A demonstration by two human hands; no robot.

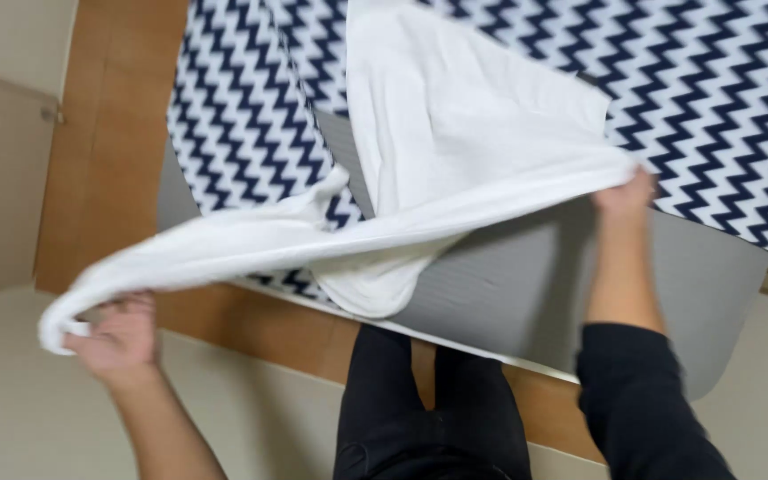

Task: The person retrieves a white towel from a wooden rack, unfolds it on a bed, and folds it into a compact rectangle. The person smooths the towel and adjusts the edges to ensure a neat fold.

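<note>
Your left hand (pixel 117 333) hangs out past the near left corner of the bed (pixel 580 293), over the pale floor (pixel 20 409), with its grip closed around one bunched end of the white cloth (pixel 455 133). Your right hand (pixel 624 191) is up over the bed's right part, its grip pinched shut on the cloth's other end.

Between the two hands the cloth's edge stretches in a long band, sagging slightly, lower at your left hand and higher at your right. The rest of the cloth spreads away from that band towards the far edge of the bed, lying on the navy-and-white zigzag blanket (pixel 713 89). A fold of it droops over the bare grey mattress surface near the near edge. Your dark-trousered legs (pixel 428 409) stand against the bed's near edge, by the wooden frame (pixel 108 133).
</note>
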